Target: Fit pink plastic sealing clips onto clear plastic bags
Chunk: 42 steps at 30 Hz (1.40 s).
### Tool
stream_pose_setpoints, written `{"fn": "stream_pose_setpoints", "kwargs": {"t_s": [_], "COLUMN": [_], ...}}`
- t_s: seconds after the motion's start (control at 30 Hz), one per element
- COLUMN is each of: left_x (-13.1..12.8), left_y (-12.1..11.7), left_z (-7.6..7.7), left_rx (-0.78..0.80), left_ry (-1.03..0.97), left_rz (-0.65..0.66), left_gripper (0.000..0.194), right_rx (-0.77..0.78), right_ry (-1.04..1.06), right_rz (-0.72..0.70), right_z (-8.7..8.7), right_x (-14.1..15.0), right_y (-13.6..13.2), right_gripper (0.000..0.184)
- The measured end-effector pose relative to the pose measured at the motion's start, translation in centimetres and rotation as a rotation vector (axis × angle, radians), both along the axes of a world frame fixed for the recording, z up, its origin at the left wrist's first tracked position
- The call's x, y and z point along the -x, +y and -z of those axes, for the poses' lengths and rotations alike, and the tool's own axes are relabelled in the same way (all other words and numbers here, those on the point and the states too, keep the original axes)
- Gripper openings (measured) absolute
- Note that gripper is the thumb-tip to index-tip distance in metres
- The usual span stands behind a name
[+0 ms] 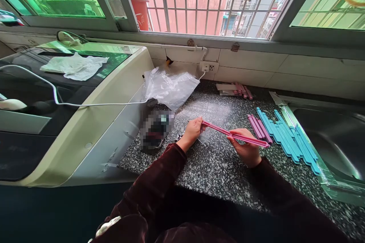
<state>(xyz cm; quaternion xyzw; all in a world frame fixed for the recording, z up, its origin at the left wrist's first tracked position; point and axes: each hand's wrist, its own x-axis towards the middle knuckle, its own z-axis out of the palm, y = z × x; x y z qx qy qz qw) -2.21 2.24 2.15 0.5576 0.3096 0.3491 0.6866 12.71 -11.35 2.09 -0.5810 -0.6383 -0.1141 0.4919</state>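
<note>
A pink bag sealing clip (216, 126) is held above the speckled countertop, stretched between both hands. My left hand (192, 130) pinches its thin left end. Around the thicker right part, my right hand (245, 151) is closed, with the thumb at the clip's middle. Just right of that hand lie several darker pink clips (259, 128). Beside them are many light blue clips (285, 142), lying close together by the sink. A bit of clear plastic (204, 136) shows on the counter behind my left hand.
At left stands a washing machine (114, 79) with a crumpled white cloth (78, 66) on its lid. A clear plastic bag (171, 83) and a blurred-out object (156, 129) lie beside it. More pink clips (242, 90) rest near the wall. A metal sink (330, 136) is at right.
</note>
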Motion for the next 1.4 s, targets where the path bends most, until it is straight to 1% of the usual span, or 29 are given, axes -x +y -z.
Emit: {"fn": "stream_pose_setpoints", "kwargs": {"t_s": [0.13, 0.23, 0.4, 0.5, 0.57, 0.67, 0.83, 1.03, 1.17, 1.4], "left_x": [0.1, 0.1, 0.4, 0.5, 0.5, 0.4, 0.3, 0.3, 0.2, 0.0], "left_y": [0.0, 0.0, -0.3, -0.7, -1.0, -1.4, -1.9, -2.1, -2.0, -1.8], "left_z": [0.0, 0.0, -0.4, -0.7, -0.9, -1.0, -1.2, -1.4, -1.1, -0.4], "left_rx": [0.034, 0.055, -0.013, -0.020, -0.020, -0.018, 0.003, 0.004, -0.001, 0.031], "left_ry": [-0.015, -0.060, -0.098, -0.107, -0.125, -0.149, -0.149, -0.091, -0.075, -0.122], "left_rz": [0.011, 0.039, 0.112, 0.154, 0.182, 0.214, 0.269, 0.281, 0.290, 0.302], "left_gripper": [0.042, 0.043, 0.033, 0.033, 0.034, 0.035, 0.037, 0.038, 0.039, 0.040], "right_rx": [0.008, -0.002, -0.084, -0.081, -0.068, -0.052, -0.022, -0.040, -0.037, -0.056], "right_ry": [-0.041, -0.014, 0.041, 0.057, 0.046, 0.009, -0.015, 0.000, -0.002, -0.008], "right_rz": [0.019, 0.049, 0.143, 0.198, 0.208, 0.177, 0.103, 0.086, 0.085, 0.047], "right_z": [-0.1, -0.3, -0.3, 0.0, 0.1, 0.1, -0.4, -0.8, -0.9, -0.7], "right_x": [0.1, 0.0, -0.8, -1.3, -1.2, -0.7, 0.4, 0.8, 0.9, 1.0], "right_y": [0.0, -0.1, -0.1, 0.0, 0.2, 0.3, 0.2, -0.1, -0.1, 0.0], "right_gripper": [0.009, 0.008, 0.010, 0.008, 0.007, 0.006, 0.006, 0.006, 0.005, 0.007]}}
